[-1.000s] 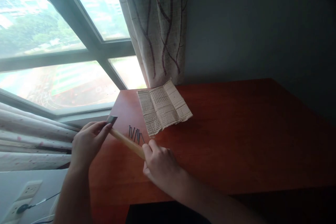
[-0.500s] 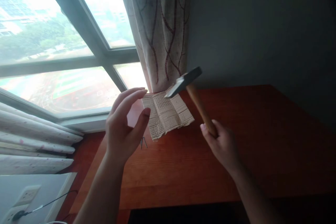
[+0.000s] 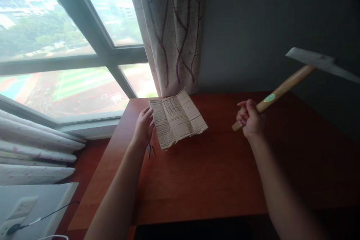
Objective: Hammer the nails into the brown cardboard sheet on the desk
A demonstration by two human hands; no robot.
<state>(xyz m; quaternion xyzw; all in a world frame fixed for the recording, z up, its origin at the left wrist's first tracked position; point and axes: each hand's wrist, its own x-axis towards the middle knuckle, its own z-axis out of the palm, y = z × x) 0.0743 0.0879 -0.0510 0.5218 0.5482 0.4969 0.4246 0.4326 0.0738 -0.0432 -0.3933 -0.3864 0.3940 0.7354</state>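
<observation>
A folded, creased piece of cardboard point(image 3: 180, 129) with rows of small dark holes rests on the wooden table. At its left edge is my left hand point(image 3: 144, 123), fingers curled against the rim; part of the grip is hidden. My right hand point(image 3: 251, 118) is wrapped around the wooden handle of a hammer point(image 3: 287, 86), low on the grip. The hammer is raised to the right, its long metal head up and away from the cardboard. Several thin metal nails point(image 3: 150, 151) lie on the table just below my left wrist.
The reddish-brown table point(image 3: 202, 180) meets a grey wall and a patterned curtain point(image 3: 174, 30) at the back. Left of it are a window point(image 3: 107, 60), another curtain point(image 3: 33, 150) and a wall socket with a plugged-in cable point(image 3: 25, 208).
My right hand has swung the hammer from above the cardboard up and far to the right. My left hand has gone from spread beside the cardboard to curled at its left edge.
</observation>
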